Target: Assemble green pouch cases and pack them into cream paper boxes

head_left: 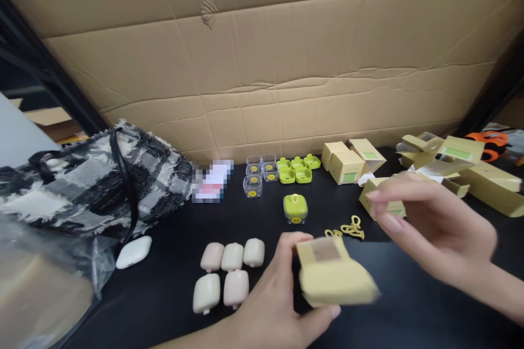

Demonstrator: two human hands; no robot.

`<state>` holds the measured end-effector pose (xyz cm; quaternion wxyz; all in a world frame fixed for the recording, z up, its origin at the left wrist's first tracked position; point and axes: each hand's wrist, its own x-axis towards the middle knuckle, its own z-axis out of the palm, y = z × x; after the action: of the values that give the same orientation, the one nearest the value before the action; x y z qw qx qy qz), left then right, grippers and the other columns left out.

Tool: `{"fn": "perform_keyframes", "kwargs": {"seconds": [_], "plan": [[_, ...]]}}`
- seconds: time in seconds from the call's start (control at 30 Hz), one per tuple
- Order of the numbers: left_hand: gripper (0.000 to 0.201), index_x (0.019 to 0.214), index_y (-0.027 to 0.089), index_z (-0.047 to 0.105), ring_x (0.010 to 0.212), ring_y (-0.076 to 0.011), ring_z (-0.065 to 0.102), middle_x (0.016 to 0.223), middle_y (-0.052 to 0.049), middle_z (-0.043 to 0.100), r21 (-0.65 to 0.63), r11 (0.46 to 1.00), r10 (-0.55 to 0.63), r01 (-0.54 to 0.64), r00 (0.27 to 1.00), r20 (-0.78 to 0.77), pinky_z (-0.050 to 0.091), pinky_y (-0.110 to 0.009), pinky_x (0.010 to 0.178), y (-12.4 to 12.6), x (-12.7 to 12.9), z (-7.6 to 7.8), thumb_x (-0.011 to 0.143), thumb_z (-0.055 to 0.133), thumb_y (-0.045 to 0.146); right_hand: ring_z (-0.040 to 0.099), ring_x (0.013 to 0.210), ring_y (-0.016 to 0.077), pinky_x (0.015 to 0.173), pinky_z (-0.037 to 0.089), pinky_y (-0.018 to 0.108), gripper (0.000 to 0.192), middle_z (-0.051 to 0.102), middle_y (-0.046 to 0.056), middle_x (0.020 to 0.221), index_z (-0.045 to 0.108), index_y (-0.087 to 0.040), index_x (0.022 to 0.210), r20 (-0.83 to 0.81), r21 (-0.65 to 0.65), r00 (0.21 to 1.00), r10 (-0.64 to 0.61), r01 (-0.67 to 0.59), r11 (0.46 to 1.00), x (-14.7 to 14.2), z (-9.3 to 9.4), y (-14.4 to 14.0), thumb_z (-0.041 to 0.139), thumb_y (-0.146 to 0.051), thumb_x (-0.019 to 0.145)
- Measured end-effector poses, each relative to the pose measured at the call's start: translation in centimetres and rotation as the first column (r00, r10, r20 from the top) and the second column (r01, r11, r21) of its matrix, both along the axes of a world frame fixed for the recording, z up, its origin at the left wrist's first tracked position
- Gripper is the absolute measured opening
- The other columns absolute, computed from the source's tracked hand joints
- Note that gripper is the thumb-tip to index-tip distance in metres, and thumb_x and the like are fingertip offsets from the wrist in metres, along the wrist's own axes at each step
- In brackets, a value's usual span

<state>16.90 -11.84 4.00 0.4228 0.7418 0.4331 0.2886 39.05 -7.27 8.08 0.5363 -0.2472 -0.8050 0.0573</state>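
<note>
My left hand (270, 300) grips a small yellow cardboard box (331, 275) low in the middle, blurred by motion. My right hand (434, 229) hovers just right of and above it, fingers spread and holding nothing. Close behind the box lie yellow loops (352, 227) and a green-lidded clear case (295, 208) on the black table (172, 294).
Several pale pouches (229, 275) lie left of my left hand, with a white earbud case (134, 252) and a checked fabric bag (94, 180) further left. Clear cases (257, 172), green lids (297, 170) and yellow boxes (347, 162) sit along the cardboard wall (286, 65). More folded boxes (462, 161) at right.
</note>
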Motion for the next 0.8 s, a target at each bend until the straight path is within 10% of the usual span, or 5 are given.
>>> {"fn": "perform_keyframes", "kwargs": {"seconds": [0.3, 0.8], "plan": [[0.089, 0.132, 0.019, 0.022, 0.127, -0.0335, 0.041, 0.133, -0.018, 0.041, -0.132, 0.990, -0.056, 0.056, 0.998, -0.002, 0.034, -0.048, 0.107, 0.6, 0.0, -0.9, 0.061, 0.075, 0.023, 0.060, 0.102, 0.0243, 0.087, 0.049, 0.043, 0.034, 0.061, 0.010, 0.108, 0.057, -0.018, 0.115, 0.416, -0.336, 0.909, 0.017, 0.136, 0.932, -2.5, -1.0, 5.3, 0.062, -0.033, 0.085], [0.056, 0.114, 0.024, 0.035, 0.109, -0.0261, 0.055, 0.115, -0.009, 0.055, -0.013, 0.996, -0.088, 0.089, 0.994, 0.063, 0.042, -0.041, 0.096, 0.3, -0.2, -0.5, 0.070, 0.070, 0.024, 0.065, 0.094, 0.0188, 0.086, 0.051, 0.036, 0.019, 0.070, 0.005, 0.098, 0.066, -0.018, 0.094, 0.193, -0.467, 0.979, 0.070, 0.029, 0.884, -4.2, -3.7, 6.0, 0.056, -0.034, 0.091]]}}
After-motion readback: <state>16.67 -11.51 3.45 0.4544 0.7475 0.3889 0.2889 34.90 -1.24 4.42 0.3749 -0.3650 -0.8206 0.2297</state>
